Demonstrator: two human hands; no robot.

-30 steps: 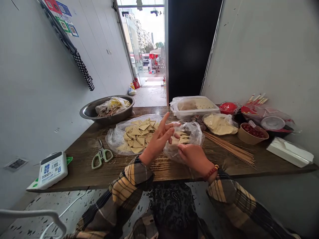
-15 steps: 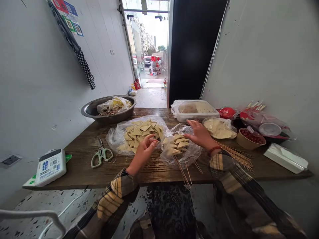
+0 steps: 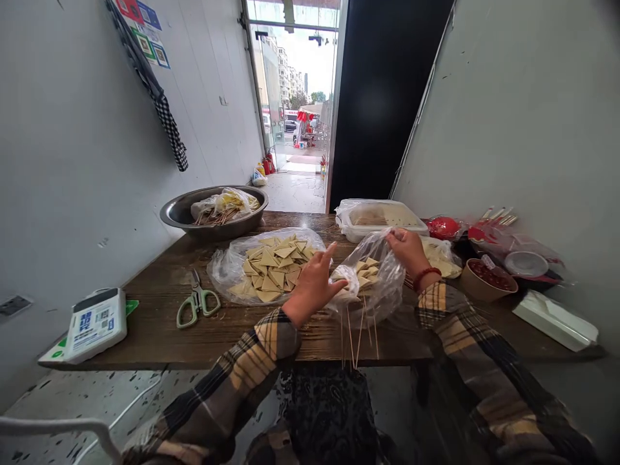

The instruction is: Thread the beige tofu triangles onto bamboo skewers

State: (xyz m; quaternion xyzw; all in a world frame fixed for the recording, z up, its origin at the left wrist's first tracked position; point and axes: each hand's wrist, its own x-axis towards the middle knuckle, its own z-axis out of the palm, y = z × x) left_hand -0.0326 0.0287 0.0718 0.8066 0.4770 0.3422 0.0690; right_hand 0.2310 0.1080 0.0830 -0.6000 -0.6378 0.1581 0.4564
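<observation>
My right hand (image 3: 407,250) pinches the upper edge of a clear plastic bag (image 3: 390,284) and holds it raised. Inside that bag lie skewered triangular pale-yellow pieces (image 3: 367,274), which look like tofu; their thin wooden sticks (image 3: 359,336) poke out over the table's front edge. My left hand (image 3: 317,284) is at the bag's left side, thumb and fingers spread apart. Just behind it, a larger heap of loose triangular pieces (image 3: 276,261) rests on a spread plastic bag (image 3: 220,268).
Scissors (image 3: 197,300) with green handles and a white box-shaped device (image 3: 97,326) are on the left. A metal basin (image 3: 177,216) stands at the back left. Behind and right are a lidded plastic container (image 3: 380,216), a paper bowl of red food (image 3: 488,281) and a tissue pack (image 3: 555,321).
My right hand has taken hold of the bag's edge and pulled it up and to the right. My left hand has moved right, towards the bag. The view has shifted slightly.
</observation>
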